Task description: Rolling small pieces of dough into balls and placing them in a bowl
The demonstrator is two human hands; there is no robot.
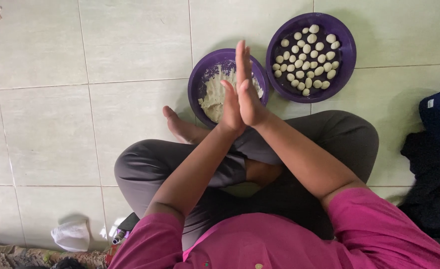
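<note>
Hands: both pressed palm to palm, fingers straight and pointing away from the body, held right over the near bowl. Left hand [231, 107] sits a bit lower, right hand [248, 87] reaches further forward.

What's between them: honestly can't tell. Palms are flat together, so if there's a lump of dough in there it's fully hidden. Neither hand is wrapped around anything you can see.

Dough bowl [198, 84]: purple, round, on the tile floor just past the crossed legs. Pale dough [212, 94] is heaped on its near-left side, with smears up the wall.

Finished bowl [347, 52]: bigger purple one, just to the right of the first and nearly touching it. Lots of small dough balls [307, 62] spread in one layer, fairly even in size.

Doing it well (my take): looks like palm rolling, so keep pressure light and move the palms in small circles, otherwise the piece flattens instead of rounding. Staying over the bowl is smart, since crumbs drop back in. Match the size of the ones already in the right bowl.

Sitting: cross-legged on pale floor tiles [130, 45], grey trousers, pink top, one bare foot [180, 127] poking out beside the dough bowl.

Other stuff: crumpled white bag [71, 235] at lower left, dark blue and black fabric [436, 159] piled on the right edge.
</note>
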